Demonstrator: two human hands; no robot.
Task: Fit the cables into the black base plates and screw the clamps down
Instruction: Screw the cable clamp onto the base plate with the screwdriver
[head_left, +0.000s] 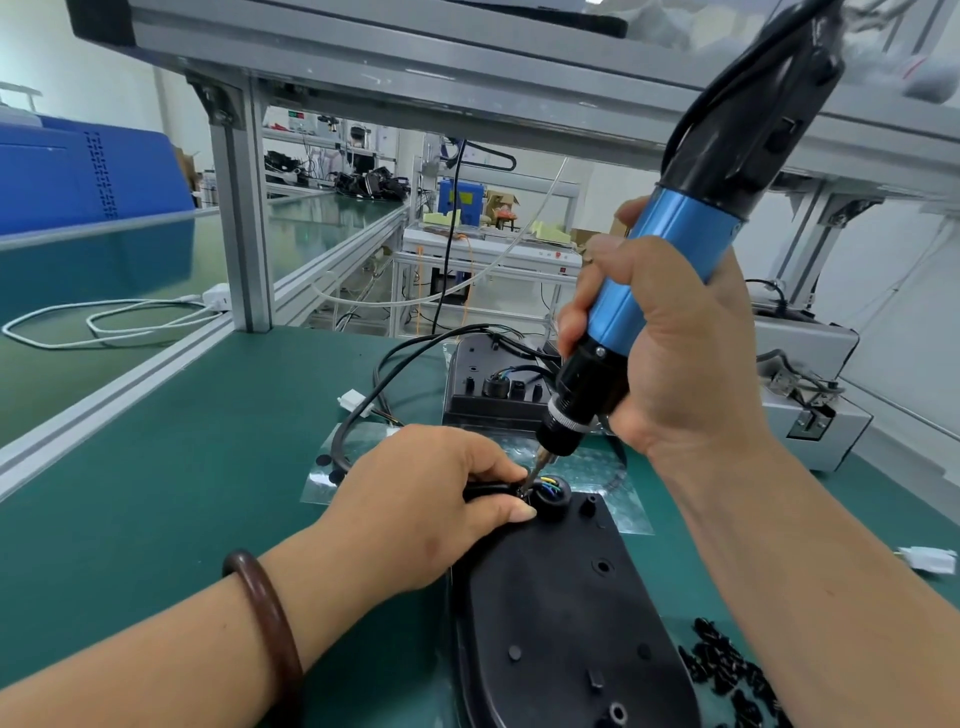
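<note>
Closest to my eyes is my left forearm, coming in from the lower left with a brown bangle (265, 618) round the wrist. It lies low over the green work mat (182, 467). My left hand (426, 499) is palm-down at the far left corner of the black base plate (561, 613), its fingers curled and its thumb stretched along the plate's edge. Between them it pinches the black cable (485, 488) where this enters the plate. Coloured wires (548, 486) show at a round socket just beside my fingertips.

My right forearm rises steeply from the lower right. My right hand (675, 353) is wrapped tight round the blue barrel of the electric screwdriver (665, 249), the thumb towards me. The tool tilts, top to the upper right, and its bit (535, 475) points down at the spot between my left thumb and forefinger. I cannot tell whether the tip sits on a screw.

The plate lies flat on the mat, reaching towards me. A second base plate (488, 384) with its own wiring lies beyond it, on a clear plastic bag (613, 478). Small black parts (727, 670) are heaped just right of the near plate, and a white connector (930, 558) lies at the right edge.
</note>
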